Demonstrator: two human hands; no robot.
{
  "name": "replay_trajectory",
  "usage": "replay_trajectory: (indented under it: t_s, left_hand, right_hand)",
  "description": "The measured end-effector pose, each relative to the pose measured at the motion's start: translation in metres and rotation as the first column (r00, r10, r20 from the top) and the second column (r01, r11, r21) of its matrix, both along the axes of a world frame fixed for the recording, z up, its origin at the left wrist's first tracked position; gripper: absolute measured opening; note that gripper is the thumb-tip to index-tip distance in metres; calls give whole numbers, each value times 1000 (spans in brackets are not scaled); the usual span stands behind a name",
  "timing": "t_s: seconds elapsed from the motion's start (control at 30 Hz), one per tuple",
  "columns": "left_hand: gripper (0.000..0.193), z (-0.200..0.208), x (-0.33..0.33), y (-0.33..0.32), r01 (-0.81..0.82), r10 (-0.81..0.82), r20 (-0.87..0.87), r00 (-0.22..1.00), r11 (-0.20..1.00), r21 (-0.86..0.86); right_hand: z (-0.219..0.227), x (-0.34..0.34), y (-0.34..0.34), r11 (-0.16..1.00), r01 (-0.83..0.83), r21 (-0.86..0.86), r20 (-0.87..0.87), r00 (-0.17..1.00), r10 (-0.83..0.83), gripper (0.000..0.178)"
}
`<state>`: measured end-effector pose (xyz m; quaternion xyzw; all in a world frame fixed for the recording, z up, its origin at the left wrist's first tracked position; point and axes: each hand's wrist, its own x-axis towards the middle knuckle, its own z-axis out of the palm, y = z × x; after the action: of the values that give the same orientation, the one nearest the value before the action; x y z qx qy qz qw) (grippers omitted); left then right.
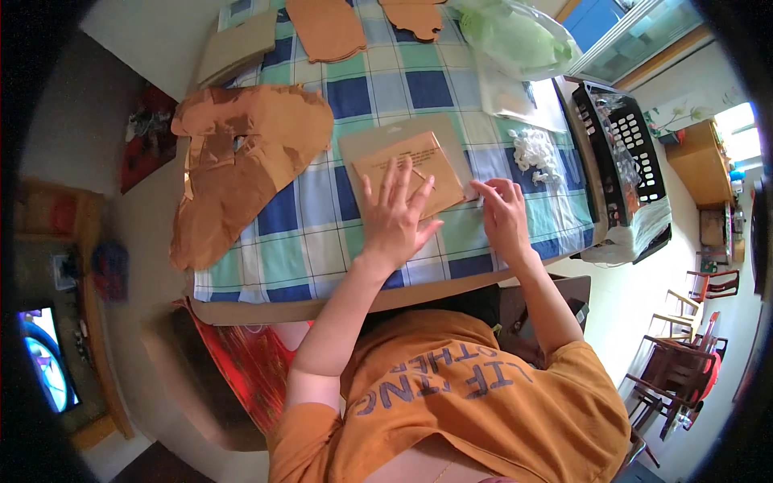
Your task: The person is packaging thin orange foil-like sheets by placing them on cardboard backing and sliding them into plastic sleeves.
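A flat copper-brown packet (423, 150) with small print lies on a beige card (354, 145) that has a hanging slot at its top. My left hand (391, 216) presses flat on the packet, fingers spread. At the packet's lower right corner is my right hand (507, 216), thumb and forefinger pinched together. A small pale bit shows by those fingertips, too small to name. Left of the card spreads a large crumpled copper-coloured foil sheet (258, 173). Crumpled white strips (535, 157) are heaped beyond my right hand.
A checked cloth (350, 95) covers the table. Along its far side are a stack of beige cards (239, 48), copper-brown packets (326, 28) and a pale green plastic bag (519, 39). A black basket (640, 157) stands at the right edge.
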<state>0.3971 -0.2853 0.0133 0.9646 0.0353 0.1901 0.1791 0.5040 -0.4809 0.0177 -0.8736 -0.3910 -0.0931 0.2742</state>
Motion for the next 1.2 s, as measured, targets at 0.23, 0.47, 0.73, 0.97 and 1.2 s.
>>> replay_trajectory:
  t_s: [0.23,0.47,0.73,0.97,1.2]
  left_hand:
    - [59,-2,-15,30,41,-44,-141,989,999,-24]
    - [54,-12,-13,31,98,-93,-86,992,993,58]
    - [53,-8,-16,28,69,-66,-69,995,997,37]
    - [39,-8,-38,53,-114,135,137,981,982,-149]
    - [38,-2,-37,33,-137,136,50,989,990,21]
  right_hand:
    - [-3,-2,5,1000,15,10,48,999,-15,33]
    - [-4,-1,0,999,-33,-5,60,998,33,34]
    - [-9,1,3,991,-51,126,-12,999,53,33]
    - [-12,5,-2,976,167,141,-28,986,-165,14]
    - [-3,18,9,977,213,20,-255,946,-201,11]
